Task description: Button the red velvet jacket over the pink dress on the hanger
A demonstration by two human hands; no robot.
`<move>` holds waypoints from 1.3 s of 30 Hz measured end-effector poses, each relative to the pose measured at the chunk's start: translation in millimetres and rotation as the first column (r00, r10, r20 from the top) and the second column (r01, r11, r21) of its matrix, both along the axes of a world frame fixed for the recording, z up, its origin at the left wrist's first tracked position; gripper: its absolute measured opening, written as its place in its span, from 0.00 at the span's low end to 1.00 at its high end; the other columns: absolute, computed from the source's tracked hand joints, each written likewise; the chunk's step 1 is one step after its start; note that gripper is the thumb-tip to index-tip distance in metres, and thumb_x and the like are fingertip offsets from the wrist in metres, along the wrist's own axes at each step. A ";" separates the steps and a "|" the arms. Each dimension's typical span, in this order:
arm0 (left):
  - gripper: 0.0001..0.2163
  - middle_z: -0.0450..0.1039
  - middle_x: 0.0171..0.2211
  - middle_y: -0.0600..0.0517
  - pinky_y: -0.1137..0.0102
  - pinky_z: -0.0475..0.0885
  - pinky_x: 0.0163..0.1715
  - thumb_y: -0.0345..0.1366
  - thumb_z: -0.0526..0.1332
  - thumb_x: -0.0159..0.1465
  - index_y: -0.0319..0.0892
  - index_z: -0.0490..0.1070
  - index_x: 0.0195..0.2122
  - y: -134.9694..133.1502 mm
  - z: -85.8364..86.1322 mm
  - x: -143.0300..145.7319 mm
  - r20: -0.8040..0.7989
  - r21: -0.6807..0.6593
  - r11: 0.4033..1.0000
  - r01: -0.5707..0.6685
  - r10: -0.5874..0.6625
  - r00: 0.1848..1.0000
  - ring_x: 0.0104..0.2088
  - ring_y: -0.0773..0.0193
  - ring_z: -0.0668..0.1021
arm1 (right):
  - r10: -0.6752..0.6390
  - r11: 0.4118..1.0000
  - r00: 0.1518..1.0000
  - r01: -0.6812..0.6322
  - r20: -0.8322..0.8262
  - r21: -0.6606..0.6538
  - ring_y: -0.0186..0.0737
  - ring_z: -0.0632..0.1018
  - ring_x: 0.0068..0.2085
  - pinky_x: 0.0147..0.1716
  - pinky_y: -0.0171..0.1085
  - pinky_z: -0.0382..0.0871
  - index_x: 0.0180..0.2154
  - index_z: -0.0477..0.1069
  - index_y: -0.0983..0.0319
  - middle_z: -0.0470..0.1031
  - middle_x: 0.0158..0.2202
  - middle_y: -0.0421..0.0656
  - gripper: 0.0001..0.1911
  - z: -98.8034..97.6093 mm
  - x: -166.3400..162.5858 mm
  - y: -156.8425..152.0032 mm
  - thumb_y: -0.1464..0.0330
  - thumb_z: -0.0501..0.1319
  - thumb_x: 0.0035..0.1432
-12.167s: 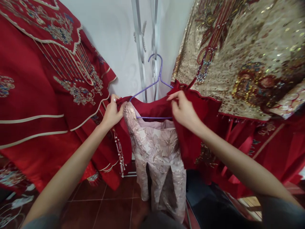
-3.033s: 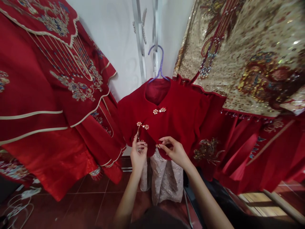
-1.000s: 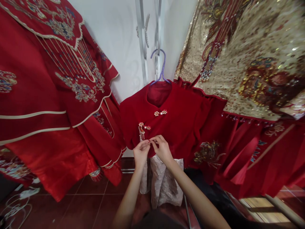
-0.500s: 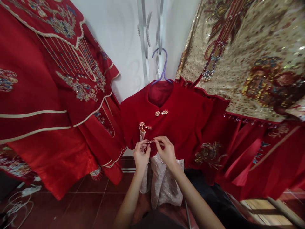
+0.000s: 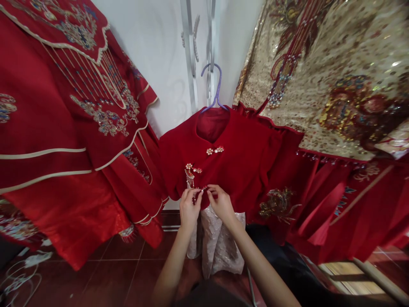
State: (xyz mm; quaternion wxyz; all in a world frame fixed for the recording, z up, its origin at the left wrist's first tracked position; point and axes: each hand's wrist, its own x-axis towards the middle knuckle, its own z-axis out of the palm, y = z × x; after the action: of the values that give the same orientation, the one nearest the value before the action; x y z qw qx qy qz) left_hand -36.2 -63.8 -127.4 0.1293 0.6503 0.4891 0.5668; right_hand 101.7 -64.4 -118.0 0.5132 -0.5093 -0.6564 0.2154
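Note:
A short red velvet jacket [image 5: 243, 162] hangs on a purple hanger [image 5: 214, 87] over a pale pink brocade dress [image 5: 220, 245]. Two pearl flower clasps [image 5: 214, 150] on its front are fastened, and a beaded tassel [image 5: 189, 178] dangles from the lower one. My left hand [image 5: 189, 207] and my right hand [image 5: 220, 203] meet at the jacket's bottom hem, fingers pinched together on the lowest clasp [image 5: 203, 190], which is mostly hidden by my fingertips.
A red embroidered robe [image 5: 64, 140] hangs at the left and a gold sequinned robe [image 5: 322, 72] with red pleats at the right. A metal rack pole [image 5: 191, 55] stands before the white wall. Dark red floor tiles [image 5: 128, 273] lie below.
Earlier my hands held the open jacket at the hanger's shoulders; since then it has been closed and my hands have dropped to its lowest clasp. In the last second they barely moved.

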 end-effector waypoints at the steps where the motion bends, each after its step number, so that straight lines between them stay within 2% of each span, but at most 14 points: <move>1: 0.06 0.74 0.35 0.49 0.67 0.73 0.42 0.39 0.62 0.62 0.45 0.75 0.38 0.3 0.1 -0.7 0.002 0.003 1.000 0.009 -0.009 1.000 0.38 0.61 0.77 | 0.001 1.000 1.000 -0.001 -0.009 0.003 0.40 0.78 0.39 0.41 0.40 0.74 0.43 0.69 0.61 0.77 0.40 0.47 0.09 -1.9 -0.6 1.9 0.67 0.55 0.62; 6: 0.07 0.76 0.35 0.49 0.68 0.76 0.40 0.39 0.62 0.62 0.43 0.73 0.38 -1.3 -2.3 -1.8 0.103 -0.042 0.997 0.062 -0.058 0.993 0.36 0.63 0.79 | 0.020 1.000 0.997 -0.020 -0.070 -0.009 0.40 0.79 0.36 0.38 0.38 0.74 0.37 0.68 0.60 0.76 0.35 0.44 0.07 -3.5 -0.3 4.8 0.63 0.59 0.60; 13: 0.08 0.77 0.33 0.50 0.71 0.78 0.35 0.39 0.63 0.60 0.41 0.72 0.36 -5.7 -3.6 3.9 0.249 -0.094 0.994 0.054 -0.029 0.968 0.34 0.65 0.80 | 0.038 0.998 0.992 -0.043 -0.116 -0.039 0.39 0.80 0.34 0.35 0.36 0.74 0.34 0.69 0.60 0.78 0.32 0.42 0.08 3.8 -2.8 0.9 0.62 0.60 0.59; 21: 0.06 0.73 0.34 0.50 0.69 0.78 0.39 0.38 0.64 0.59 0.42 0.74 0.35 -5.2 1.3 1.5 0.192 -0.027 0.999 0.044 -0.038 0.981 0.35 0.65 0.79 | 0.045 0.997 0.991 -0.051 -0.124 -0.050 0.39 0.80 0.34 0.34 0.36 0.75 0.34 0.69 0.60 0.78 0.32 0.43 0.08 3.4 -5.0 -0.7 0.62 0.60 0.59; 25: 0.07 0.74 0.34 0.50 0.69 0.78 0.39 0.39 0.65 0.58 0.43 0.74 0.35 -8.4 0.8 3.6 0.234 -0.042 0.999 0.014 -0.004 0.972 0.34 0.65 0.79 | 0.039 0.998 0.992 -0.045 -0.119 -0.044 0.39 0.80 0.34 0.34 0.37 0.75 0.35 0.69 0.59 0.78 0.32 0.43 0.08 1.7 -5.1 -0.5 0.62 0.59 0.59; 33: 0.08 0.77 0.30 0.50 0.72 0.77 0.32 0.40 0.65 0.58 0.41 0.73 0.33 -7.6 -0.3 8.6 0.269 -0.134 0.990 -0.046 0.081 0.960 0.30 0.65 0.79 | 0.061 0.996 0.991 -0.067 -0.117 -0.054 0.38 0.80 0.33 0.34 0.36 0.75 0.34 0.69 0.60 0.78 0.32 0.43 0.08 6.8 -5.7 0.6 0.62 0.59 0.58; 39: 0.11 0.77 0.28 0.50 0.72 0.76 0.32 0.41 0.67 0.55 0.40 0.73 0.33 -1.6 7.0 6.8 0.410 -0.182 0.980 0.076 0.006 0.912 0.30 0.65 0.79 | 0.072 0.992 0.989 -0.084 -0.128 -0.093 0.38 0.79 0.30 0.33 0.36 0.74 0.32 0.70 0.60 0.78 0.29 0.43 0.09 17.4 1.7 -1.2 0.61 0.61 0.56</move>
State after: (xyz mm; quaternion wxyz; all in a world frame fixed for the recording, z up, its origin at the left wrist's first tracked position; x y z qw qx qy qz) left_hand -29.4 -65.4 -120.3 0.3016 0.5104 0.4924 0.6373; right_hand 103.5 -65.7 -100.6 0.5185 -0.4935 -0.6312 0.2987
